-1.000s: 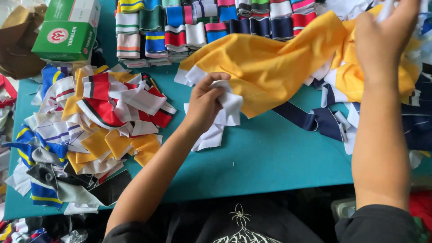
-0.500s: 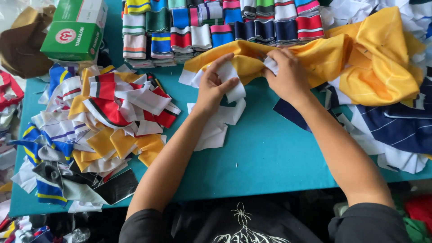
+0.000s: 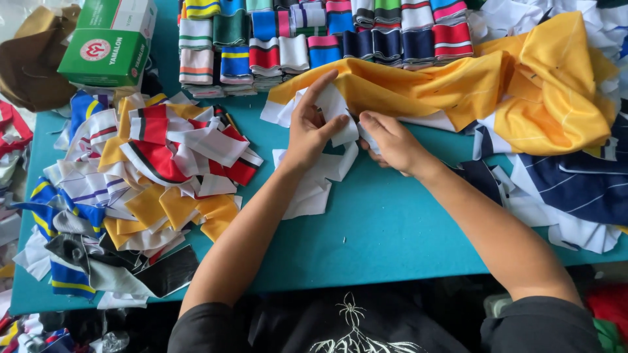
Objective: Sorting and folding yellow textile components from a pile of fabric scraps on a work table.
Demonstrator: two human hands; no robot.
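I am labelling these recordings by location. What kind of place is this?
Probably a garment workshop: stacked striped knit collars, a heap of cut fabric pieces and yellow cloth cover a teal worktable.

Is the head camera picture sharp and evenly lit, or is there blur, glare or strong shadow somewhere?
Head view: light is soft and even; both hands, left and right, look sharp, gripping the white fabric strip at the edge of the shiny yellow cloth; only faint shadows fall on the teal table top; no strong glare; the bottom edge below the table is dark.
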